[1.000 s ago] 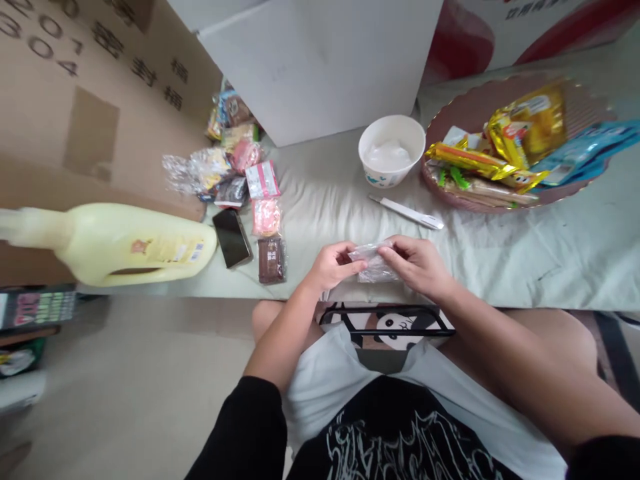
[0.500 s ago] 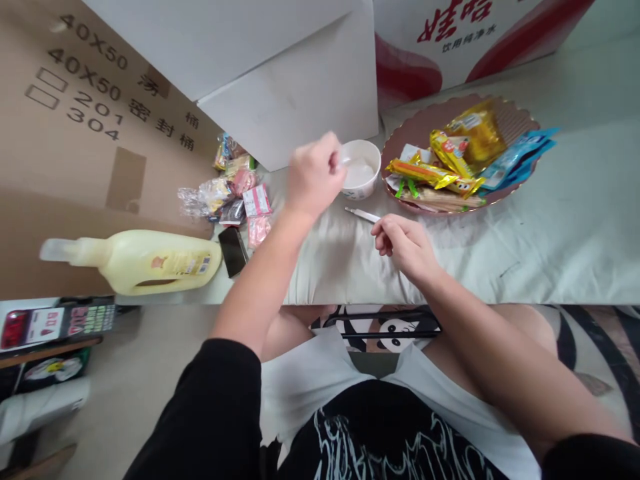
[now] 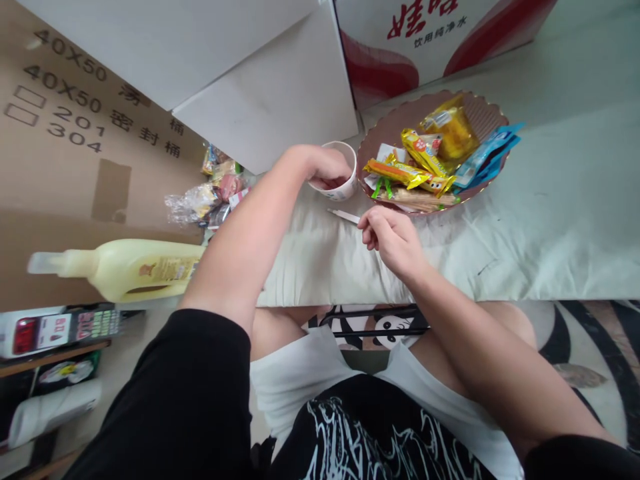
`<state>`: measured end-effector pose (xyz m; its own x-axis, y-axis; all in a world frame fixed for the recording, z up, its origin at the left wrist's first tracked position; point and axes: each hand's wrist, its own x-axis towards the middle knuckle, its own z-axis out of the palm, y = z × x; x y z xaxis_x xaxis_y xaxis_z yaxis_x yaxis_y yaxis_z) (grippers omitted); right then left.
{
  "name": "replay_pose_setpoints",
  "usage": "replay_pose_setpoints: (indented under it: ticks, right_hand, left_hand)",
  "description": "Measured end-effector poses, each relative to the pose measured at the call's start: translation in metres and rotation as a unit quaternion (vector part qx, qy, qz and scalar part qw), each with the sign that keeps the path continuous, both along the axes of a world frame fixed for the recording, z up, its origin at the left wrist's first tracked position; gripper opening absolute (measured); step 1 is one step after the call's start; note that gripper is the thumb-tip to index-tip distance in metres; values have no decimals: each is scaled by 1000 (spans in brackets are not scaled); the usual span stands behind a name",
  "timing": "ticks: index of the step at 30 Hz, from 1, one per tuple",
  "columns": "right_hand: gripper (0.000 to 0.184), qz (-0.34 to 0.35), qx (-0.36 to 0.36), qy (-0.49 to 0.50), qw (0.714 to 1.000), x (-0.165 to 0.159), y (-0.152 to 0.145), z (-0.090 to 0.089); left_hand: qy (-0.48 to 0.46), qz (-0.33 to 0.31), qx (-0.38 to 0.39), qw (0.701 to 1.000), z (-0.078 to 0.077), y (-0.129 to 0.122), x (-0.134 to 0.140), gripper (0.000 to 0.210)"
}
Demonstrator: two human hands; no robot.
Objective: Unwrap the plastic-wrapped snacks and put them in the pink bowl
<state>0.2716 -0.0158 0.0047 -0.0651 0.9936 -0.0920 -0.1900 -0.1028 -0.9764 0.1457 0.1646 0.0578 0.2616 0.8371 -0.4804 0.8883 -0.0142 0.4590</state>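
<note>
My left hand [image 3: 330, 167] reaches down into a white paper bowl [image 3: 345, 193]. Its fingers are below the rim and mostly hidden, so what they hold, if anything, does not show. Closed around a slim white pen-like tool [image 3: 345, 215], my right hand [image 3: 390, 237] rests low over the cloth in front of the bowl. The tool's narrow tip points left, toward the space below the bowl. Close on the right of the bowl stands a pink scalloped plate [image 3: 483, 107] with yellow snack packets [image 3: 425, 153], a blue packet [image 3: 487, 157] and thin sticks [image 3: 420, 197].
Small wrapped snacks [image 3: 220, 183] lie left of my forearm. A pale yellow bottle [image 3: 135, 267] lies on its side at the left. A brown carton [image 3: 65, 187], a white box [image 3: 280, 100] and a red-and-white carton [image 3: 380, 67] stand behind the cloth-covered surface [image 3: 550, 220].
My left hand has gone from a closed fist beside the bowl to inside it. My right hand still holds the white tool. The whole view has shifted slightly.
</note>
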Motion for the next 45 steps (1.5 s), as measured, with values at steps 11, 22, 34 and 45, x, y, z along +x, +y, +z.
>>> replay_pose_setpoints:
  ticks: [11,22,34,45]
  right_hand:
    - [47,9,-11,-72,997,-8,-6,-15]
    - [45,53,-35,-84,994,-38,-15,-36]
    - [17,-34,218,-451,865,-18,1,-49]
    - [30,-13,236,-599,765,-19,14,-72]
  left_hand:
    - [-78,314,412,852,-23,-155,-189,2]
    - [114,295,208,925,-64,-246,-224,66]
    - [-529,410,-15,743,-34,-237,-178,56]
    - [-662,360,-89,651,-99,-143,-139,48]
